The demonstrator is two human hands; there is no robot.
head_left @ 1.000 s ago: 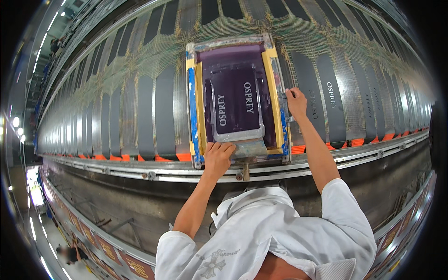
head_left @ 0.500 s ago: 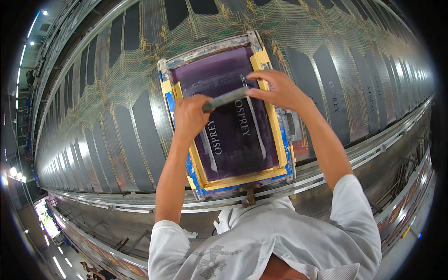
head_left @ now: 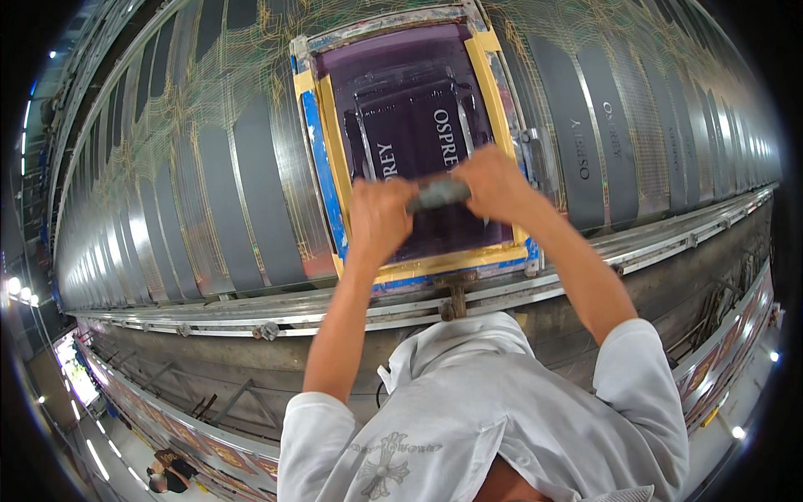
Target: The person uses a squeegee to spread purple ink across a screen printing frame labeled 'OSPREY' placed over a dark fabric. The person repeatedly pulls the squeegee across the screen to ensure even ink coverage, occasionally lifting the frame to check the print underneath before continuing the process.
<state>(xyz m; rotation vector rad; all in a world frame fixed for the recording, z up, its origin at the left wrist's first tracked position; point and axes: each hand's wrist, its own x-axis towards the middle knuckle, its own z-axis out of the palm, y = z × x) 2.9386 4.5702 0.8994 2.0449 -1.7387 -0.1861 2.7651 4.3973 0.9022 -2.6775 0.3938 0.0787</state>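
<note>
A screen-printing frame [head_left: 495, 92] lies before me, edged with yellow and blue tape. Its purple mesh [head_left: 393, 52] carries pale lettering and wet ink streaks along two sides. Across the near half of the mesh I hold a grey squeegee [head_left: 441, 194] crosswise. My left hand [head_left: 381, 219] is wrapped round its left end, my right hand [head_left: 492, 186] round its right end. The squeegee's lower edge and part of the lettering are hidden behind the hands.
A long printing table [head_left: 251, 151] runs left and right, with rows of dark grey fabric panels [head_left: 577, 125], some printed. A metal rail [head_left: 335, 320] follows its near edge. A metal handle [head_left: 544, 163] sits at the frame's right side. Another person [head_left: 171, 470] appears far at lower left.
The squeegee has come toward me, from the middle of the mesh to its near half. My right hand, earlier pinching the end with fingers spread, now wraps round it. The view has shifted.
</note>
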